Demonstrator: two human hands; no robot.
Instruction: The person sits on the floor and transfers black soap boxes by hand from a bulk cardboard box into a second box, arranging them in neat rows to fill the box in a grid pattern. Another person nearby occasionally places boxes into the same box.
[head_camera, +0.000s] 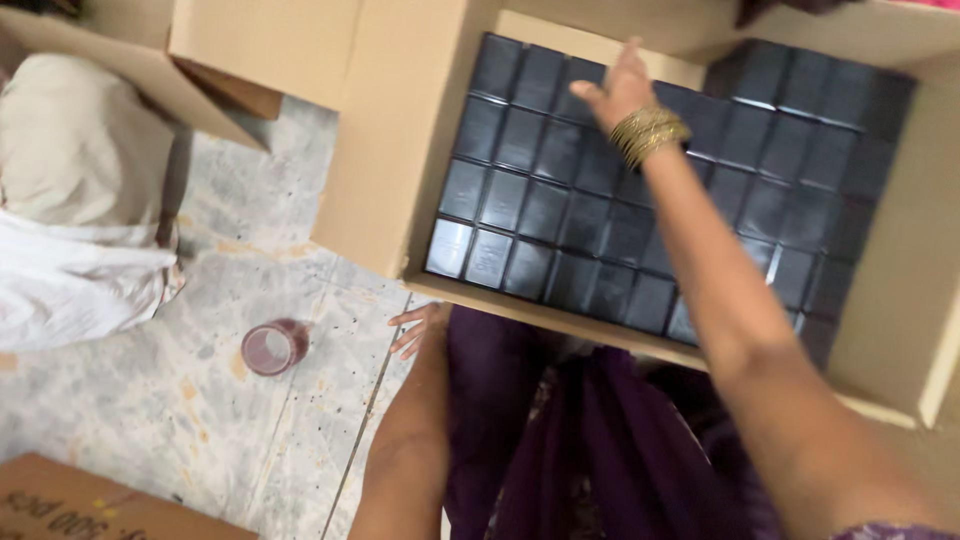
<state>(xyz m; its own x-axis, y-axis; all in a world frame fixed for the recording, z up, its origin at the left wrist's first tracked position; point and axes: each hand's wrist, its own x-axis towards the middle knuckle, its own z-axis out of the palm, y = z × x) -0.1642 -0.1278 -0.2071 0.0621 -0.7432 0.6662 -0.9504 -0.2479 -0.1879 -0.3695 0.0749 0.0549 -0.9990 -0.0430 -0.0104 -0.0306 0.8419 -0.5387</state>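
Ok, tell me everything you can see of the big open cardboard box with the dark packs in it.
The cardboard box is plain brown and lies open on the pale marbled floor, its flaps folded outward. Glossy black rectangular packs fill it in tight rows, forming a level layer with a cardboard divider near the top middle. The right hand, gold bangles at the wrist, reaches over the packs at the far side. The left hand is at floor level just below the box's near edge; whether it touches the box is unclear.
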